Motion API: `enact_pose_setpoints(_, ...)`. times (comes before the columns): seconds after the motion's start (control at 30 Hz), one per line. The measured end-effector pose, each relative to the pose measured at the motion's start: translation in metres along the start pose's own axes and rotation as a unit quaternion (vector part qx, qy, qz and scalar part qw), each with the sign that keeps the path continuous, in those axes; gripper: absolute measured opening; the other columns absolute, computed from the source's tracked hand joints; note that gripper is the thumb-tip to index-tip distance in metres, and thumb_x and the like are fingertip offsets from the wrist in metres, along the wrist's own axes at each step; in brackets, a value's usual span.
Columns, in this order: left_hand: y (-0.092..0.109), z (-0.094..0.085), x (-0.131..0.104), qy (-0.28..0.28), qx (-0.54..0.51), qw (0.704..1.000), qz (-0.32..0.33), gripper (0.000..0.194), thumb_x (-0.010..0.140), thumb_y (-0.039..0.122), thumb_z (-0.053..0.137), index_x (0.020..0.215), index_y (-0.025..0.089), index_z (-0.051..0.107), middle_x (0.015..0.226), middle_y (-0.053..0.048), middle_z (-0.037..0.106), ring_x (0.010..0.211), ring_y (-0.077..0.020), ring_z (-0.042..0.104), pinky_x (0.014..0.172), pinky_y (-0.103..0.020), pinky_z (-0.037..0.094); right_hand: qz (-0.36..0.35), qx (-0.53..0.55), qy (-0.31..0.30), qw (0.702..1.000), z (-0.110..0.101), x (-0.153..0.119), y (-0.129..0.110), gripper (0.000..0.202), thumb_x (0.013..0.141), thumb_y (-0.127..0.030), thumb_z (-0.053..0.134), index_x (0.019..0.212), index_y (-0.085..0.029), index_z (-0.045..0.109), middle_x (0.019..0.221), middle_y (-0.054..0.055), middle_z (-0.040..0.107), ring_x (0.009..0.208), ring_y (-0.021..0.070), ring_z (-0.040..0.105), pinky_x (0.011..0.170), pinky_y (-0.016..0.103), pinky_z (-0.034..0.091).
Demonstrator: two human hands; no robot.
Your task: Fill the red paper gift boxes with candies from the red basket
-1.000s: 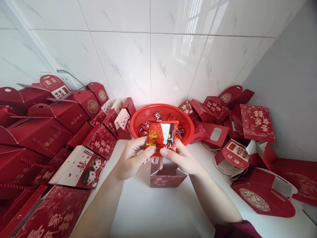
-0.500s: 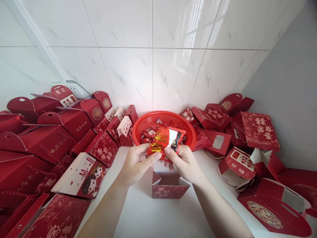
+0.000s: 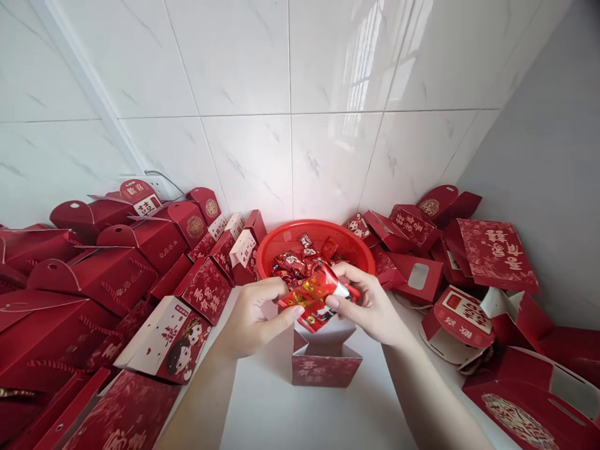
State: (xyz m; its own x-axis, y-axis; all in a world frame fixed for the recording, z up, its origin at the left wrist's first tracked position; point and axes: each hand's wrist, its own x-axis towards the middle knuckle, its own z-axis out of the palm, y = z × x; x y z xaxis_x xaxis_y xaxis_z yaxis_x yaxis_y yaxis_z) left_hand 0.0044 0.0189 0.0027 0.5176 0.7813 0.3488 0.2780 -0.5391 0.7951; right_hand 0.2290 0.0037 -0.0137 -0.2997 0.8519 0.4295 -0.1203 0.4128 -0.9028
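Observation:
Between my two hands is a shiny red and gold snack packet. My left hand pinches its left end, thumb on top. My right hand grips the right end, with the thumb over the wrapper and the other fingers behind. Just below the packet stands a small red gift box, its top open and its inside partly shaded. Right behind my hands sits a red plastic basket holding many wrapped sweets; the packet and hands hide its front part.
Rows of red gift boxes fill the left side, some with rope handles. More red boxes lie in a loose pile on the right. A white tiled wall rises behind, with a cable at a socket on the left.
The packet has tilted, its lower edge coming down nearer the open box, and my hands have moved slightly lower with it. The view has shifted a little, so the surroundings sit lower.

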Motion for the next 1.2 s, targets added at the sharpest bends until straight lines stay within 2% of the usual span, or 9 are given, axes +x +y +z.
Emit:
enact_pose_setpoints(0.07,-0.001,-0.003,0.000,0.038,0.001,0.999,0.004,0.010,0.087,0.027,0.064,0.085,0.018,0.066,0.081,-0.002,0.062,0.077,-0.0152,0.056,0.074,-0.026,0.045,0.020,-0.007,-0.012,1.000,-0.005,-0.002,0.000,0.014,0.084,-0.024,0.071,0.094,-0.020,0.062,0.090,0.001,0.064,0.080,0.0135,0.058,0.074,0.025,0.047)
enact_pose_setpoints(0.17,-0.003,0.001,0.002,0.087,-0.008,0.996,0.000,0.013,0.084,0.029,0.068,0.093,0.019,0.065,0.089,-0.001,0.065,0.084,-0.0152,0.058,0.079,-0.025,0.045,0.038,-0.007,0.021,0.999,-0.002,-0.002,0.003,0.015,0.082,-0.025,0.073,0.090,-0.018,0.061,0.083,0.001,0.063,0.074,0.0128,0.055,0.065,0.024,0.046)
enact_pose_setpoints(0.23,-0.002,0.007,0.004,0.072,-0.018,0.997,-0.013,0.017,0.084,0.030,0.069,0.098,0.020,0.066,0.094,-0.002,0.067,0.089,-0.0159,0.060,0.082,-0.025,0.046,0.036,0.004,0.044,0.998,0.003,-0.001,0.005,0.015,0.085,-0.028,0.070,0.092,-0.019,0.060,0.083,0.001,0.063,0.072,0.0128,0.055,0.062,0.024,0.046)
enact_pose_setpoints(0.33,-0.001,0.013,0.005,0.061,-0.020,0.998,-0.028,0.015,0.088,0.031,0.065,0.096,0.019,0.069,0.095,-0.003,0.070,0.090,-0.0166,0.063,0.082,-0.025,0.047,0.018,-0.024,0.050,0.998,0.007,0.001,0.004,0.014,0.085,-0.028,0.069,0.093,-0.019,0.061,0.088,0.002,0.064,0.079,0.0143,0.057,0.069,0.026,0.048)
enact_pose_setpoints(0.53,0.001,0.006,0.002,0.007,0.066,0.997,-0.034,0.019,0.088,0.034,0.064,0.089,0.016,0.069,0.083,-0.003,0.066,0.079,-0.0158,0.061,0.071,-0.025,0.046,0.052,-0.106,-0.013,0.993,0.000,-0.001,-0.003,0.015,0.085,-0.030,0.070,0.094,-0.019,0.066,0.088,0.002,0.069,0.081,0.0165,0.062,0.074,0.027,0.049)
enact_pose_setpoints(0.77,-0.001,0.014,0.006,0.030,0.096,0.995,0.012,0.017,0.088,0.032,0.063,0.084,0.016,0.065,0.078,-0.001,0.062,0.074,-0.0136,0.057,0.069,-0.024,0.044,0.038,-0.192,0.000,0.981,-0.006,-0.003,-0.012,0.013,0.085,-0.023,0.067,0.098,-0.019,0.067,0.091,0.002,0.070,0.084,0.0178,0.064,0.076,0.029,0.051)
enact_pose_setpoints(0.9,0.000,0.016,0.009,-0.018,0.128,0.992,0.002,0.017,0.088,0.033,0.062,0.087,0.017,0.066,0.080,-0.001,0.062,0.075,-0.0136,0.058,0.070,-0.024,0.044,0.019,-0.169,-0.030,0.985,-0.014,-0.005,-0.012,0.040,0.081,-0.025,0.072,0.120,-0.024,0.061,0.116,0.004,0.067,0.106,0.0210,0.064,0.089,0.033,0.052)
enact_pose_setpoints(1.07,0.002,0.020,0.009,-0.018,0.137,0.990,0.015,0.020,0.088,0.033,0.062,0.077,0.016,0.062,0.075,0.000,0.059,0.071,-0.0127,0.055,0.068,-0.024,0.042,0.033,-0.192,-0.017,0.981,-0.015,-0.007,-0.008,0.031,0.085,-0.022,0.067,0.116,-0.024,0.065,0.117,0.004,0.068,0.111,0.0214,0.063,0.099,0.037,0.049)
enact_pose_setpoints(1.2,0.004,0.025,0.010,0.024,0.095,0.995,-0.011,0.015,0.086,0.032,0.065,0.085,0.017,0.061,0.079,0.001,0.062,0.072,-0.0129,0.057,0.069,-0.023,0.044,0.020,-0.099,0.036,0.994,-0.007,-0.005,-0.004,0.026,0.086,-0.025,0.068,0.111,-0.022,0.064,0.111,0.005,0.067,0.105,0.0201,0.064,0.090,0.034,0.053)
